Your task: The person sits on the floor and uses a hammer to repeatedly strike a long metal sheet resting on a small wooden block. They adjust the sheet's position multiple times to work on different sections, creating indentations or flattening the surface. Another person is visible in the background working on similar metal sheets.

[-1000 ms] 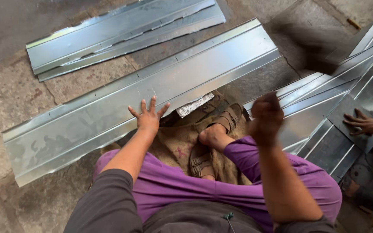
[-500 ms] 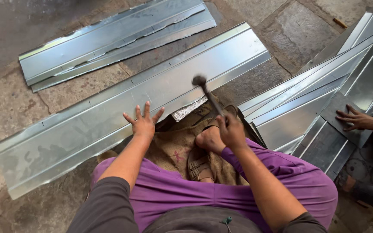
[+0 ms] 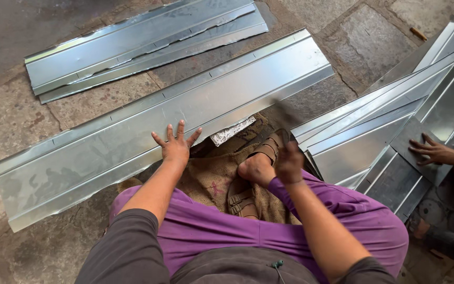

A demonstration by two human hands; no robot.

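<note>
Two hands work here: your right hand (image 3: 289, 162) is closed round a hammer (image 3: 284, 118), blurred mid-swing over the near edge of the long metal sheet (image 3: 185, 113), while your left hand (image 3: 175, 147) lies open, fingers splayed flat on that sheet just left of the strike; a glancing blow could catch those fingers or your foot (image 3: 256, 169), and the thin, shiny, folded edge looks sharp

This looks like a sheet-metal workshop run at ground level, perhaps outdoors: long folded galvanised sheets (image 3: 174, 115) lie straight on a worn stone-slab floor (image 3: 363, 37), more profiles are stacked at the right (image 3: 395, 131), and a burlap sack (image 3: 211, 179) serves as a seat.
</note>
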